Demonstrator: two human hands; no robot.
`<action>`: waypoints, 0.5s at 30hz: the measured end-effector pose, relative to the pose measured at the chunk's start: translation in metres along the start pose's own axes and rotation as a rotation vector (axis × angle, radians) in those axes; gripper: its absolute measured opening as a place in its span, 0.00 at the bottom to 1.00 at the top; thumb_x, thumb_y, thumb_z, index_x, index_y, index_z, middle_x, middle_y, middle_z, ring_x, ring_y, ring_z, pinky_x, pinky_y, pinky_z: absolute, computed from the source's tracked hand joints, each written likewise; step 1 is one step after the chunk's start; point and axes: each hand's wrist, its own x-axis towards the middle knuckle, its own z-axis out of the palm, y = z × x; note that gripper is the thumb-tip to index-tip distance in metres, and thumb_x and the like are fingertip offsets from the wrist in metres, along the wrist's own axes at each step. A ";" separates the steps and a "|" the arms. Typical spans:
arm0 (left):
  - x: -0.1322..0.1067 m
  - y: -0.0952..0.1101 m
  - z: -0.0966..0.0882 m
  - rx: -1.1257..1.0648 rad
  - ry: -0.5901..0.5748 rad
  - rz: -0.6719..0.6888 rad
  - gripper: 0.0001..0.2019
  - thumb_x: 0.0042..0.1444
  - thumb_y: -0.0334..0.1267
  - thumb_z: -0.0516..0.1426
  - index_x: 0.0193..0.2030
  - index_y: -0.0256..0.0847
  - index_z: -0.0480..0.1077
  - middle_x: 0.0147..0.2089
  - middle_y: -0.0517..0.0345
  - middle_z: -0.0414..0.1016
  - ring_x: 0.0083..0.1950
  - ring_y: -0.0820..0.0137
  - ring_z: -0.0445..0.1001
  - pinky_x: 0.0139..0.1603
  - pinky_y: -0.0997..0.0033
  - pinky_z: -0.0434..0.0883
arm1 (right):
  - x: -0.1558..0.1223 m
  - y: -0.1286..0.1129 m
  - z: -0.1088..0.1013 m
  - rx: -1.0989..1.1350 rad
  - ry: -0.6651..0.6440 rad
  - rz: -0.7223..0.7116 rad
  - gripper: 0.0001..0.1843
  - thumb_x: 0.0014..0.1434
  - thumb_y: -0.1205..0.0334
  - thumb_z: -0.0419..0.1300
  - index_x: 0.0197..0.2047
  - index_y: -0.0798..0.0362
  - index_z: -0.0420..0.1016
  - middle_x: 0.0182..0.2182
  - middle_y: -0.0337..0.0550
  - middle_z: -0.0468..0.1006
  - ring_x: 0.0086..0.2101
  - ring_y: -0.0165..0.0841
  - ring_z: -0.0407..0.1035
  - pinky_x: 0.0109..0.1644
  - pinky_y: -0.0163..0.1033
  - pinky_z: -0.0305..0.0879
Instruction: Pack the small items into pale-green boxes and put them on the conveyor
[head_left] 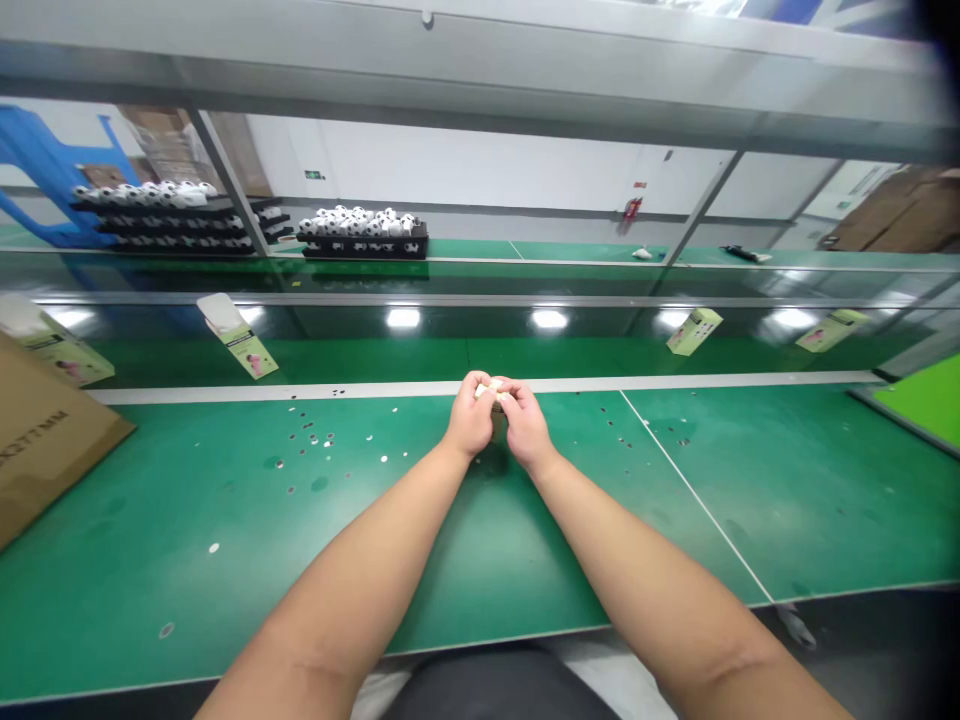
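Left hand point(470, 420) and right hand point(526, 425): both closing around a small pale box point(489, 391) | hands are hiding most of it, blurring its shape; whether it is touching the green table point(750, 470) is unclear | box is sitting directly between both hands | brown carton point(52, 450) is running out of view, left

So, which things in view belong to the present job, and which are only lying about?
Likely in the job:
small pale item between the left hand and right hand
printed boxes, possibly

Seemingly just lying about:
small round spots
brown carton
black tray with black-and-white balls
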 end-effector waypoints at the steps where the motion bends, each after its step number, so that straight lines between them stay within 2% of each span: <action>1: 0.000 -0.001 -0.003 0.019 0.010 -0.015 0.06 0.58 0.40 0.53 0.40 0.43 0.61 0.38 0.61 0.70 0.36 0.72 0.70 0.40 0.72 0.67 | -0.002 -0.001 -0.003 -0.095 -0.041 -0.048 0.11 0.60 0.56 0.55 0.45 0.48 0.66 0.50 0.43 0.72 0.50 0.36 0.68 0.58 0.45 0.64; 4: -0.002 -0.006 -0.019 0.072 0.097 -0.051 0.15 0.60 0.45 0.51 0.52 0.45 0.61 0.46 0.56 0.70 0.43 0.69 0.72 0.45 0.69 0.69 | 0.007 -0.005 -0.014 -0.443 -0.267 -0.189 0.25 0.56 0.58 0.59 0.57 0.48 0.63 0.56 0.46 0.68 0.54 0.38 0.65 0.61 0.47 0.60; 6: -0.004 -0.012 -0.034 0.136 0.156 -0.048 0.18 0.62 0.50 0.49 0.55 0.44 0.61 0.51 0.53 0.70 0.50 0.66 0.71 0.50 0.66 0.68 | 0.029 -0.006 -0.024 -0.631 -0.316 -0.208 0.31 0.54 0.59 0.62 0.61 0.48 0.61 0.57 0.48 0.68 0.53 0.40 0.66 0.60 0.47 0.62; 8: -0.005 -0.019 -0.047 0.225 0.201 -0.050 0.20 0.61 0.53 0.50 0.52 0.43 0.65 0.50 0.52 0.71 0.53 0.64 0.70 0.52 0.65 0.67 | 0.064 -0.006 -0.036 -0.745 -0.162 -0.173 0.31 0.54 0.60 0.61 0.61 0.50 0.61 0.55 0.49 0.70 0.52 0.40 0.67 0.59 0.47 0.63; 10: -0.005 -0.022 -0.055 0.282 0.198 -0.059 0.20 0.60 0.55 0.50 0.47 0.42 0.68 0.48 0.52 0.72 0.51 0.63 0.70 0.52 0.64 0.67 | 0.103 -0.004 -0.049 -0.819 0.071 -0.111 0.31 0.56 0.60 0.58 0.63 0.51 0.59 0.55 0.51 0.70 0.53 0.41 0.66 0.60 0.48 0.62; 11: -0.006 -0.022 -0.057 0.308 0.181 -0.062 0.19 0.60 0.55 0.51 0.45 0.41 0.69 0.46 0.52 0.73 0.50 0.63 0.71 0.51 0.64 0.67 | 0.120 -0.002 -0.056 -0.850 0.137 -0.064 0.32 0.57 0.61 0.57 0.64 0.52 0.57 0.57 0.52 0.68 0.55 0.42 0.65 0.61 0.48 0.60; 13: -0.007 -0.020 -0.056 0.372 0.124 -0.061 0.18 0.59 0.54 0.52 0.41 0.41 0.70 0.43 0.54 0.73 0.46 0.63 0.71 0.50 0.65 0.66 | 0.146 0.004 -0.070 -0.889 0.162 0.041 0.36 0.55 0.63 0.59 0.66 0.54 0.55 0.58 0.56 0.67 0.55 0.45 0.65 0.60 0.51 0.60; 15: -0.008 -0.015 -0.053 0.440 0.069 -0.059 0.17 0.59 0.53 0.52 0.39 0.41 0.70 0.40 0.55 0.73 0.43 0.64 0.70 0.49 0.65 0.66 | 0.157 0.012 -0.082 -0.896 0.127 0.115 0.40 0.51 0.66 0.62 0.66 0.56 0.56 0.55 0.60 0.70 0.51 0.46 0.69 0.58 0.53 0.62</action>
